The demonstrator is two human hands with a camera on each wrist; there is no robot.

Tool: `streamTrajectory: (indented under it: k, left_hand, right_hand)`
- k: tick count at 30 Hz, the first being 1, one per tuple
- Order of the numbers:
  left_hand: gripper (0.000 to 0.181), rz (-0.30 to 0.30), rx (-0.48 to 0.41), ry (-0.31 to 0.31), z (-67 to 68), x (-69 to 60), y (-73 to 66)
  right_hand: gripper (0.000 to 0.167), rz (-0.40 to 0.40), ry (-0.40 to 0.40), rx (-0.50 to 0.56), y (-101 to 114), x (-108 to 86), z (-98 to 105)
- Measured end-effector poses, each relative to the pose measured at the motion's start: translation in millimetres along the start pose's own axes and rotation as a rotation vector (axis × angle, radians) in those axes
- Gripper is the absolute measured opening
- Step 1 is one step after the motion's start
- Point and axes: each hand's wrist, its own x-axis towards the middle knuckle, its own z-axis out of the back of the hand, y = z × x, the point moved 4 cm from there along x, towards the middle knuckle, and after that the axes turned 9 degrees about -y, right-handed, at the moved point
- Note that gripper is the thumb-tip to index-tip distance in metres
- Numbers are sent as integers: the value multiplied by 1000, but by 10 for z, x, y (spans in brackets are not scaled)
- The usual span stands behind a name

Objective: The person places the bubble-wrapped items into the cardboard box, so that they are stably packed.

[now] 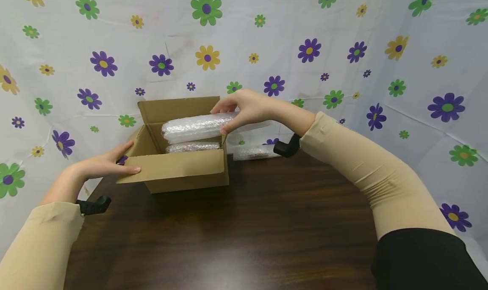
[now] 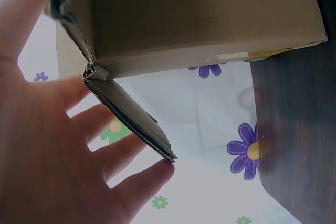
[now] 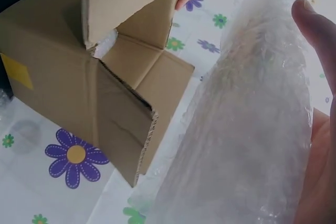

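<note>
Wrapped package held over open carton, far-left corner

The carton (image 1: 187, 184) stands at the far-left corner of the surface (image 1: 267, 226), flaps open. The right hand (image 1: 248, 108) grips the upper package (image 1: 194, 128), bubble-wrapped, thumb on one side and fingers on the other. The package lies across the carton's mouth, its right end past the right wall. A lower package (image 1: 192, 147) is inside; a loose package (image 1: 253, 152) lies along the far edge of the surface, right of the carton. The left hand (image 1: 103, 165) has its fingers extended against the side flap (image 2: 131, 111), steadying the carton.

Assessment: a transfer appears in hand, direction undetermined. Packing would call for aligning and lowering the package past the right wall; unpacking, for lifting it clear. Either probably needs the carton kept braced.
</note>
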Motion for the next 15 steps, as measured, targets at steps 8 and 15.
streamTrajectory:
  k: [8,15]
  left_hand:
    - [100,-10,-4,-2,-6,0,-1]
    - [100,-10,-8,-2,6,-7,-2]
  right_hand:
    - [63,-58,-12,-11,104,324,-59]
    - [65,-102,-7,-39,122,605,-143]
